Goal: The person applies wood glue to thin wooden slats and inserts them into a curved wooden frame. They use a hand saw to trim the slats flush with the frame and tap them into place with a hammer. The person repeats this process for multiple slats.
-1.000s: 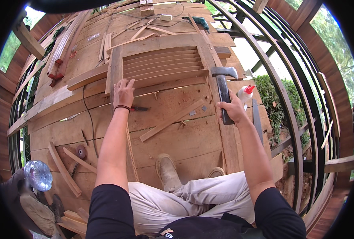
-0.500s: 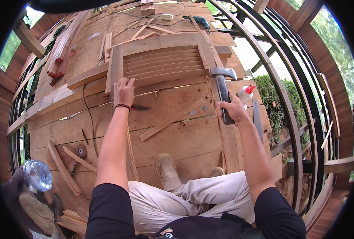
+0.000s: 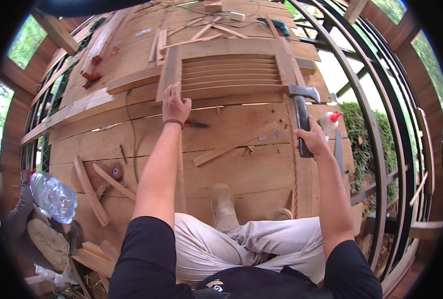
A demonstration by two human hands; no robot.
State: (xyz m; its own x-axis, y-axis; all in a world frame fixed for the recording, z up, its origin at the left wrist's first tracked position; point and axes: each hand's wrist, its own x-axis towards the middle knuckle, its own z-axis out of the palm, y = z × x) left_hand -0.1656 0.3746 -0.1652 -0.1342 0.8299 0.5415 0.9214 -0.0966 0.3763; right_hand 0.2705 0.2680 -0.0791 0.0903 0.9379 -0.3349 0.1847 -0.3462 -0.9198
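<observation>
small white print (image 3: 218,288), front of a black shirt (image 3: 261,283), no full word legible

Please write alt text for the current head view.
A person's right hand grips a hammer, while the left hand is at the left side of a slatted wooden frame. A red-tipped white bottle is beside the right hand.

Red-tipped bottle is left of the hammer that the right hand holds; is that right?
Not quite: in the head view, the bottle is right of the hammer, not left. The right hand does hold the hammer.
</observation>
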